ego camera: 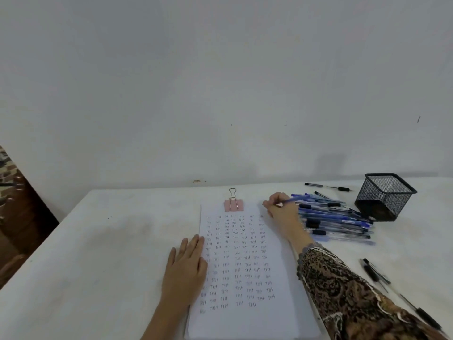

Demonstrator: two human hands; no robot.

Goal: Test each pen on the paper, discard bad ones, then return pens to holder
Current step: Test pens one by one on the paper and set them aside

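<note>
Hands apart: left hand (pixel 185 263) flat on smooth paper (pixel 245 322), right hand (pixel 282 214) pinching a slim blue pen (pixel 297 199).

The paper (pixel 245 322) is smooth, matt white; its binder clip (pixel 234 204) is pink-coated metal with bare wire loops. The pen (pixel 297 199) is blue plastic, the heaped pens (pixel 338 222) glossy clear plastic. The holder (pixel 384 196) is black metal mesh, the counter (pixel 98 241) matt and faintly smudged, the sleeve (pixel 343 290) patterned cloth
</note>
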